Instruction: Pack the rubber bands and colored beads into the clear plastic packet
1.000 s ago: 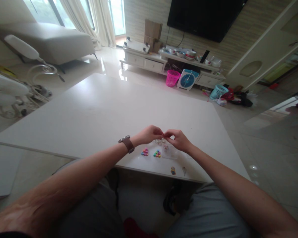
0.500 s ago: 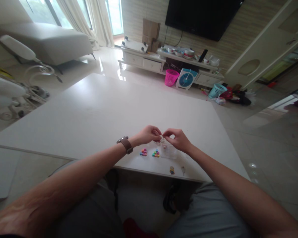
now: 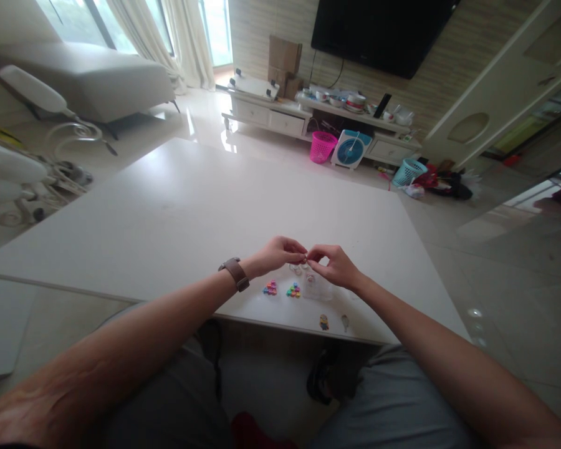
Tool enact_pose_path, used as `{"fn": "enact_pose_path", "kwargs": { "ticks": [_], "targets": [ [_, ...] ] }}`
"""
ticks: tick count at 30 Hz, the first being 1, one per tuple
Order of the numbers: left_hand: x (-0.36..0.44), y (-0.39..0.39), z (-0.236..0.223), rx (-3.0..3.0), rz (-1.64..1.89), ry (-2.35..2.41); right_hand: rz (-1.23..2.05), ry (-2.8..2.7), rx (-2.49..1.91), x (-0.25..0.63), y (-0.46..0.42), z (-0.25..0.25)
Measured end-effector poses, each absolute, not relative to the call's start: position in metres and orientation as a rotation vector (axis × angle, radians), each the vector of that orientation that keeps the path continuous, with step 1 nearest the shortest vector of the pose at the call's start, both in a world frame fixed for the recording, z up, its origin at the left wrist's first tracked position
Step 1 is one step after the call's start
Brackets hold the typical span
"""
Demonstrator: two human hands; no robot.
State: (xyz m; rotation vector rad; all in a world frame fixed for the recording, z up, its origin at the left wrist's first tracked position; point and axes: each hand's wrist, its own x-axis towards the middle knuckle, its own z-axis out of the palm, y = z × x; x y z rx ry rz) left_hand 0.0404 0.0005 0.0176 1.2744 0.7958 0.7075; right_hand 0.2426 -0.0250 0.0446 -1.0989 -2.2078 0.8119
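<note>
My left hand (image 3: 281, 252), with a watch (image 3: 235, 273) on its wrist, pinches a thin pale cord (image 3: 295, 269) between thumb and fingers. Fingertip to fingertip with it, my right hand (image 3: 335, 264) pinches the same cord, whose loops hang just below. What exactly sits between the fingertips is too small to make out. Under the right hand lies a clear plastic box (image 3: 325, 292) with something small at its left end. Two groups of small colourful beads, one (image 3: 270, 288) further left and another (image 3: 293, 290) by the box, rest on the table. Nearer the edge are a yellow-and-blue cartoon figure charm (image 3: 324, 322) and a small silvery piece (image 3: 345, 322).
The white table (image 3: 206, 206) stretches away ahead, its near edge just above my knees. Beyond it stand a pink basket (image 3: 323, 147), a blue fan (image 3: 350, 148) and a low cabinet (image 3: 285, 123) with dishes. White chairs (image 3: 32, 93) are at the left.
My fingertips have come closer together. The left fingers are straighter, and the cord loop that showed between the hands is now mostly covered. The things on the table have not moved.
</note>
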Motion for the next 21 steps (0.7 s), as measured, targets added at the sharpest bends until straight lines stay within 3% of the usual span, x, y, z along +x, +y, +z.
{"fn": "enact_pose_path", "kwargs": {
  "ticks": [15, 21],
  "targets": [
    [0.042, 0.002, 0.009, 1.361, 0.741, 0.786, 0.929, -1.976, -1.16, 0.243, -0.022, 0.039],
    [0.038, 0.007, 0.005, 1.553, 0.671, 0.942, 0.966, -2.168, -1.219, 0.252, -0.017, 0.038]
  ]
}}
